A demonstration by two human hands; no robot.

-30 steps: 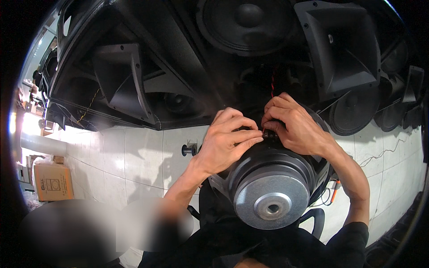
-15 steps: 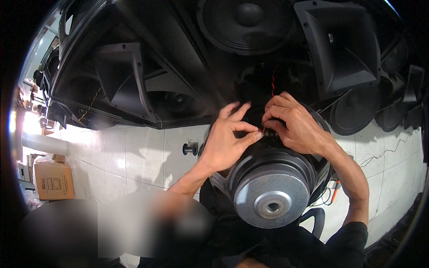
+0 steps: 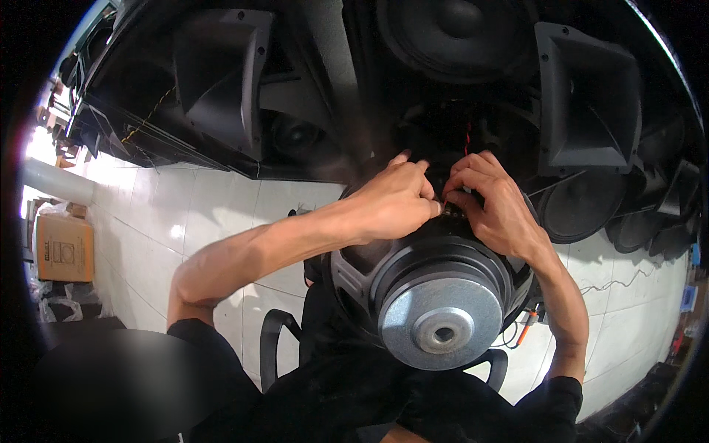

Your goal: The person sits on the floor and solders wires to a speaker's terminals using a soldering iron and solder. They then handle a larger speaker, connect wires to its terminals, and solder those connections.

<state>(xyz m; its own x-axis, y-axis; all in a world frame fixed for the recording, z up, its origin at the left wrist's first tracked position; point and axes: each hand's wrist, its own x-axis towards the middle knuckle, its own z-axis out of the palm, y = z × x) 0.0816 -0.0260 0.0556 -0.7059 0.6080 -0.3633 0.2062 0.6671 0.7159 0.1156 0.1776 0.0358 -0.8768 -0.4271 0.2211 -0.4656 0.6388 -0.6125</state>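
Note:
A large loudspeaker driver (image 3: 354, 284) rests magnet-up in front of me, its round silver magnet (image 3: 413, 332) facing me. At its far side is a small terminal (image 3: 453, 213), where both hands meet. My right hand (image 3: 496, 210) has thumb and fingers pinched on the end of a red wire (image 3: 468, 136), which comes twisted with a dark one from the black cabinet beyond. From the left, my left hand (image 3: 399, 199) reaches the same terminal with its fingers curled in. What its fingertips hold is hidden by the hand itself.
Black speaker cabinets with a right horn (image 3: 591, 111), a left horn (image 3: 218, 81) and a mounted woofer (image 3: 461, 26) fill the far side. A cardboard box (image 3: 66, 247) stands at left. Chair armrests (image 3: 269, 343) flank my lap; an orange-handled tool (image 3: 527, 328) lies right of the driver.
My left elbow has swung out to the left, and that hand has turned more back-up at the terminal. My right hand keeps its pinch. The view has shifted, and the wire spool is now mostly hidden.

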